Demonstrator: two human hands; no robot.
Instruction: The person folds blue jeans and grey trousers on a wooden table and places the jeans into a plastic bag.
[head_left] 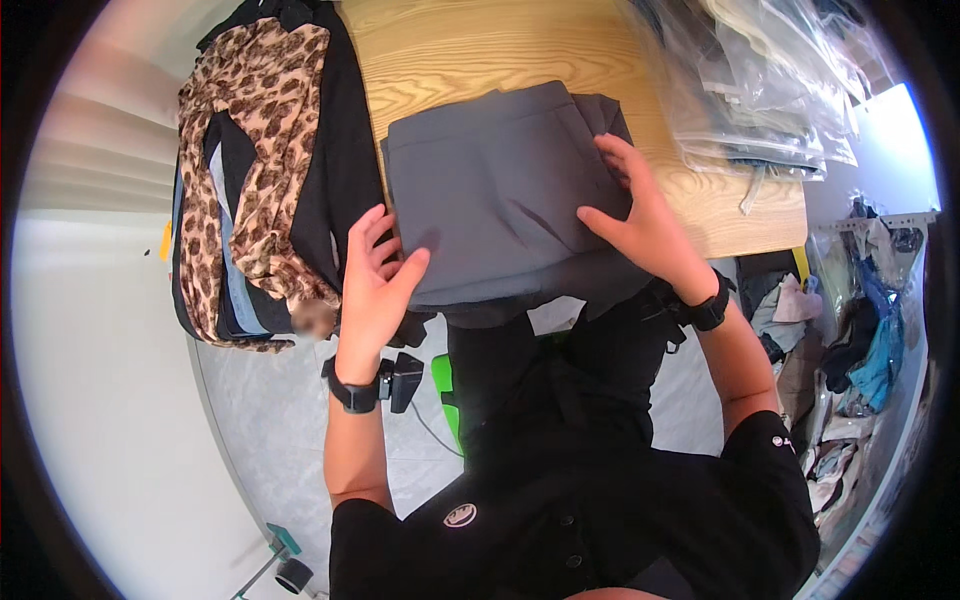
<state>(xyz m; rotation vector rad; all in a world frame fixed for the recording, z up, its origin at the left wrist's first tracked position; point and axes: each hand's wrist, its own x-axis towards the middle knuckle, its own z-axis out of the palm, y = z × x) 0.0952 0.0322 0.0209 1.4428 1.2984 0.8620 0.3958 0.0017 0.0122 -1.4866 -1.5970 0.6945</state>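
A dark grey folded garment (480,190) with a waistband along its far edge lies on the wooden table in front of me; it looks like trousers. Darker cloth (600,280) shows beneath its near right side. My left hand (380,285) is at the garment's near left edge, fingers apart and thumb by the fabric. On the right side, my right hand (640,215) has its fingers spread, with the thumb over the grey cloth. Neither hand grips the garment.
Left of the garment is a pile of clothes with a leopard-print piece (270,120) on top. Clear plastic bags (760,90) of clothing lie at the far right of the wooden table (450,55). More clothes (860,330) fill a bin at the right.
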